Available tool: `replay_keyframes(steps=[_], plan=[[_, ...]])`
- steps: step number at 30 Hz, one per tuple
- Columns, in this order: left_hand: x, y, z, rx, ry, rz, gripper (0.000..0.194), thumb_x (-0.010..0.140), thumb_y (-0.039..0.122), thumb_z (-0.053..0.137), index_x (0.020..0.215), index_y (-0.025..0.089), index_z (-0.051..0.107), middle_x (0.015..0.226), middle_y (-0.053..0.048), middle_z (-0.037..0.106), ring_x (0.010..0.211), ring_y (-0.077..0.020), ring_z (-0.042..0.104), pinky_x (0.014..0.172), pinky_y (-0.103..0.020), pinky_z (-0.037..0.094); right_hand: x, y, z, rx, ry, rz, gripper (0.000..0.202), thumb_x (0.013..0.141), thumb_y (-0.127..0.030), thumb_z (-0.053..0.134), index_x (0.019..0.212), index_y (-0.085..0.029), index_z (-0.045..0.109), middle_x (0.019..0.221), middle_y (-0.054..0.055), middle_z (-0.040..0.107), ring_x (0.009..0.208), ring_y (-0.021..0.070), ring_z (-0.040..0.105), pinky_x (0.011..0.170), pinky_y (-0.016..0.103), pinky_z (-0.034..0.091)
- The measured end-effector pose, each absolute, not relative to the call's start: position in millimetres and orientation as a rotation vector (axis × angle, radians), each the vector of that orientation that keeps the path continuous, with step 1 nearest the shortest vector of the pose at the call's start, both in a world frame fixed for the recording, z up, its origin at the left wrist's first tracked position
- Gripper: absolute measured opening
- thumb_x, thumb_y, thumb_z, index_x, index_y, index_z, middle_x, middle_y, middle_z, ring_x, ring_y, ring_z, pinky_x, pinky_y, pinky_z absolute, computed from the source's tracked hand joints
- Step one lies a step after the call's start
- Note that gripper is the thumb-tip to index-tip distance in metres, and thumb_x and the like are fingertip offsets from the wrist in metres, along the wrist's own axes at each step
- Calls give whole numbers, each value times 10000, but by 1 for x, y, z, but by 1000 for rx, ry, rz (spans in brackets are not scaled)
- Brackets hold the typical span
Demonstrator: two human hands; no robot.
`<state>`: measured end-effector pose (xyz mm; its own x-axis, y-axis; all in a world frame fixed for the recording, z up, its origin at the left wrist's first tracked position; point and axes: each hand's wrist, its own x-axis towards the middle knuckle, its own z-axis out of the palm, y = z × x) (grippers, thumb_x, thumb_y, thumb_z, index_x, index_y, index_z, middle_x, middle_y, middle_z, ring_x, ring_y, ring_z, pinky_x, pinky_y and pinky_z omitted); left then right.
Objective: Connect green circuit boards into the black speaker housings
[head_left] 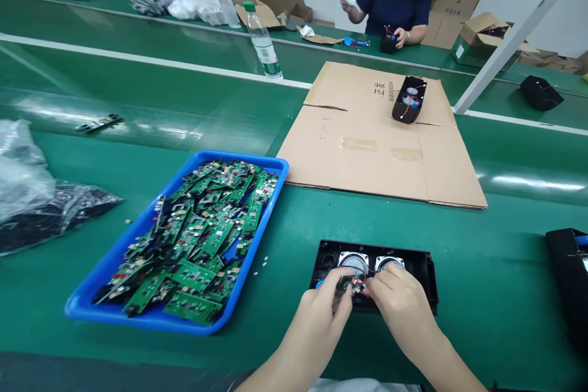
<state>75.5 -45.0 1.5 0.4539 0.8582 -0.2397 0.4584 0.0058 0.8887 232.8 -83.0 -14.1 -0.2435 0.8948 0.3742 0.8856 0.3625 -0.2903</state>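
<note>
In front of me a black speaker housing (421, 269) lies open side up on the green table. Two round speaker drivers (353, 261) sit inside it. Over the housing's near left part, my left hand (321, 307) pinches a small green circuit board (342, 285). My right hand (400, 297) is closed beside it, fingertips at the thin red and black wires (364, 275) where they meet the board. The fingers partly hide the wire ends and connectors. To the left, a blue tray (151, 324) holds many loose circuit boards (193, 275).
Behind the housing lies a flat cardboard sheet (367, 165) carrying another open speaker housing (407, 107). A water bottle (264, 49) stands beyond the tray. Plastic bags (27, 190) lie left; a black casing (567, 275) is right. Across the line, a person (390, 0) handles a black part.
</note>
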Motion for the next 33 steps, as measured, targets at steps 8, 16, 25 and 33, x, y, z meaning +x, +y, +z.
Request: replay_keyframes(steps=[8,16,25,33], plan=[[79,-43,9,1737,1156,413,241,848,213,339,927,203,566,529,53,486,433,-133,437,412,-224,298,233,-79,-7,-1473,-2263,-75,460,995,-115,274,612,-149,526,571,17,480,571,158,377,535,294,265],[79,-36,10,1662,1168,392,219,852,222,352,906,212,565,547,38,521,461,-147,487,420,-223,302,240,-87,-10,-1466,-2214,288,342,1006,-152,269,983,-118,609,799,60,602,701,161,502,565,267,398],[80,-37,11,1751,1194,356,250,835,191,361,929,209,592,494,54,500,432,-150,487,418,-221,312,236,-83,-14,-1542,-2223,155,340,968,-129,351,758,-162,615,679,31,566,626,159,479,547,280,375],[80,-39,10,1843,1167,325,274,852,162,343,952,217,592,494,49,512,483,-172,570,416,-221,328,233,-83,-15,-1529,-2272,-13,392,963,-103,327,660,-164,568,621,25,532,585,165,436,523,300,315]])
